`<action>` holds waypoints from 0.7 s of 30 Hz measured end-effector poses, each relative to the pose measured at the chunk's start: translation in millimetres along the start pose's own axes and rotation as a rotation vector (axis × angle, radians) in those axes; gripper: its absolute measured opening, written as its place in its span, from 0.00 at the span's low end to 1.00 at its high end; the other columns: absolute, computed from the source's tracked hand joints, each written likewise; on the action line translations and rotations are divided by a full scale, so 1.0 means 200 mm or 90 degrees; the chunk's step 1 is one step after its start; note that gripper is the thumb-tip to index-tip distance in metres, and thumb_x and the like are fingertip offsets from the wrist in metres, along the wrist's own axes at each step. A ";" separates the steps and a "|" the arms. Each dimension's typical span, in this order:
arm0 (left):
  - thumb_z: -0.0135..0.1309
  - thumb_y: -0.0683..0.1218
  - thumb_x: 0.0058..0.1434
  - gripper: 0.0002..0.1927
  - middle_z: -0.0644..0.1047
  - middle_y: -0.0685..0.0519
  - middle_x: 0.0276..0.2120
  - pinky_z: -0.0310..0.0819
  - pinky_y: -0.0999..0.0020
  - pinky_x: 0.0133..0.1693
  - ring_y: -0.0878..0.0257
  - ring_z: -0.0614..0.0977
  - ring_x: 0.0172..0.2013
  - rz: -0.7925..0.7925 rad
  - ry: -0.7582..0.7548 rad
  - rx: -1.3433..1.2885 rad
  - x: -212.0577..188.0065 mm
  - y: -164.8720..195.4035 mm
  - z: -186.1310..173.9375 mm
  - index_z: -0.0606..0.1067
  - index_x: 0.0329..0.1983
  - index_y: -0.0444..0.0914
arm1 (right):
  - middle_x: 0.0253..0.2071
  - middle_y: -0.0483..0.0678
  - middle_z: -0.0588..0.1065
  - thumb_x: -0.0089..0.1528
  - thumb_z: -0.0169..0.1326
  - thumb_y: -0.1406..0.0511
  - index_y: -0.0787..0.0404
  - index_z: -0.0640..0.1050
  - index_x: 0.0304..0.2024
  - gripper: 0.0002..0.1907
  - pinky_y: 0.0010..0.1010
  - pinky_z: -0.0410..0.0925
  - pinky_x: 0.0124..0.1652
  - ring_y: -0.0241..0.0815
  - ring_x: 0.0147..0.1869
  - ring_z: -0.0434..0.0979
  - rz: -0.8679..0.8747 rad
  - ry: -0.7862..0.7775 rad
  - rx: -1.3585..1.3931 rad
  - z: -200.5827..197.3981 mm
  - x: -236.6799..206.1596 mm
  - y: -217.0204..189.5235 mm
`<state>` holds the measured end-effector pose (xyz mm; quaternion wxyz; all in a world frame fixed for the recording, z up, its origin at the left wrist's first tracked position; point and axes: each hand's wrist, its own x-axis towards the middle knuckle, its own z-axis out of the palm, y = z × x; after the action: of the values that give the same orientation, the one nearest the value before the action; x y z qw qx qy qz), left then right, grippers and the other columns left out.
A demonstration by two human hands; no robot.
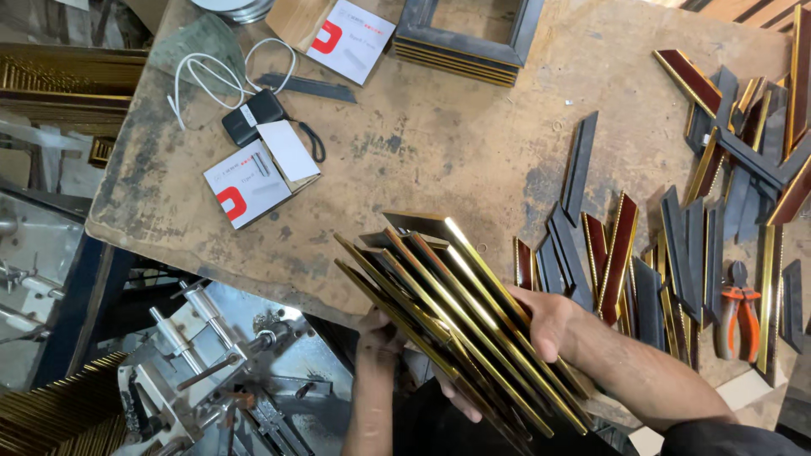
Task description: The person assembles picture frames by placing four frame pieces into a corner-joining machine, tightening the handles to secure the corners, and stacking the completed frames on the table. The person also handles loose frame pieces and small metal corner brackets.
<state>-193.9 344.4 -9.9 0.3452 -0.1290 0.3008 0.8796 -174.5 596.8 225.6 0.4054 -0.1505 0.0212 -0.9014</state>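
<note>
A worker holds a bundle of gold-edged frame strips [456, 312] above the near edge of a worn wooden table [439, 143]. The right hand [541, 325] wraps over the bundle's upper side, fingers closed on it. The left hand [380, 333] supports it from below, mostly hidden behind the strips, though its grip appears closed on them. More cut strips [676, 253] lie scattered to the right beside orange pliers [739, 317]. A metal machine [220, 371] sits below the table, partly cut off.
</note>
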 end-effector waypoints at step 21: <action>0.64 0.40 0.65 0.22 0.78 0.47 0.51 0.77 0.60 0.55 0.54 0.80 0.51 0.496 0.092 0.795 -0.02 0.46 0.24 0.72 0.61 0.34 | 0.74 0.62 0.62 0.60 0.66 0.60 0.51 0.56 0.70 0.42 0.47 0.50 0.73 0.54 0.77 0.57 -0.004 0.322 -1.231 -0.40 -0.14 -0.40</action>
<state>-254.7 317.8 70.6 -0.0041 0.1499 0.7916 0.5924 -237.3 664.3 155.2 0.0896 -0.2194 0.8308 -0.5035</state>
